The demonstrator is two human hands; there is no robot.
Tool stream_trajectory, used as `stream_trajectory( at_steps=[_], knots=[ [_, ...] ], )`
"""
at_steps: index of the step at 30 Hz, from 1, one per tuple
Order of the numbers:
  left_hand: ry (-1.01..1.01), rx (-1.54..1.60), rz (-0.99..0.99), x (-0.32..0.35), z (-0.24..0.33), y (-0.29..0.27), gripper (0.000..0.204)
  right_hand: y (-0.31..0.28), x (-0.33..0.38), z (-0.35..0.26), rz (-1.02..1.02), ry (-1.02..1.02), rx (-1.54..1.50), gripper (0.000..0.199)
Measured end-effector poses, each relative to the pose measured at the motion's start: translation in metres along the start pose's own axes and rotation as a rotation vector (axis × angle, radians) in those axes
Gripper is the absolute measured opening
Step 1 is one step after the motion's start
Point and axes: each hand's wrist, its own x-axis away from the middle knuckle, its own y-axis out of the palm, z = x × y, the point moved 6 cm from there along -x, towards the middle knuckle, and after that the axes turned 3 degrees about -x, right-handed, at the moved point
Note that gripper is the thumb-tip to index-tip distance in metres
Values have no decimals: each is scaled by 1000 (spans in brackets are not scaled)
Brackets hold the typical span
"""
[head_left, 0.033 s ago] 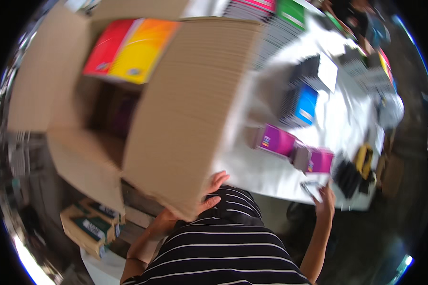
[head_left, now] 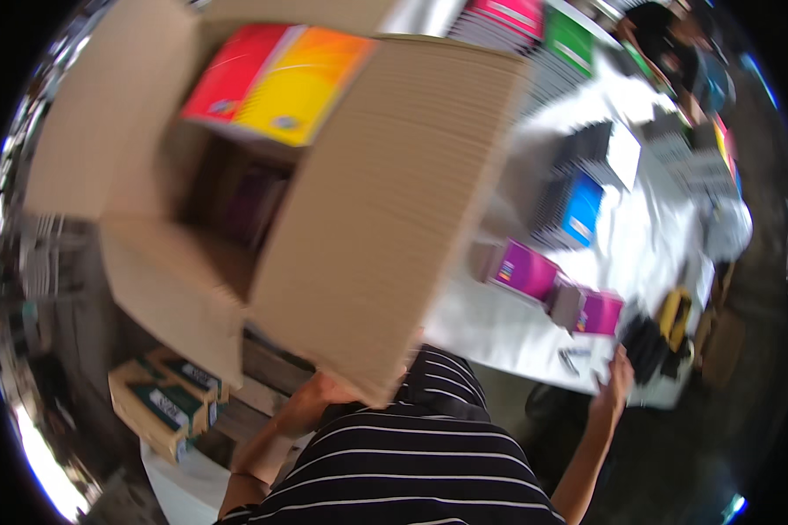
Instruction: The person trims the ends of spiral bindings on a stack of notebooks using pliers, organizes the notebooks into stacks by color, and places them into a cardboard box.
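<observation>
A large open cardboard box fills the left and middle, its near flap hanging toward me. Inside, red notebooks and yellow spiral notebooks lie side by side on top, with darker purple items lower down. My left hand is at the lower corner of that flap, which hides most of its fingers. At the table's front edge my right hand is open, fingers apart, with nothing visible in it. Just left of it lies a small grey tool, blurred, kind unclear.
On the white-covered table stand stacks of purple notebooks, blue notebooks, and green notebooks. A yellow-and-black item sits at the right end. Brown-and-green cartons are low at left. Another person is at the far right.
The view has shifted, so box and table appear farther right. My right hand has moved away from the small grey tool. My left fingers, earlier seen past the flap, are now mostly hidden.
</observation>
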Motion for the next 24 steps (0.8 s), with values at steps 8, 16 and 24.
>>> stream_trajectory(
  at_steps=[8, 16, 24],
  knots=[
    [-87, 21, 354, 101, -71, -45, 49, 202, 211, -325, -162, -1576, 531, 23],
    [-257, -78, 416, 166, -130, -78, 51, 513, 425, -243, -1691, -1860, 1052, 39],
    [-288, -39, 532, 210, -148, -116, 51, 700, 394, -58, -1767, -2007, 1801, 105]
  ],
)
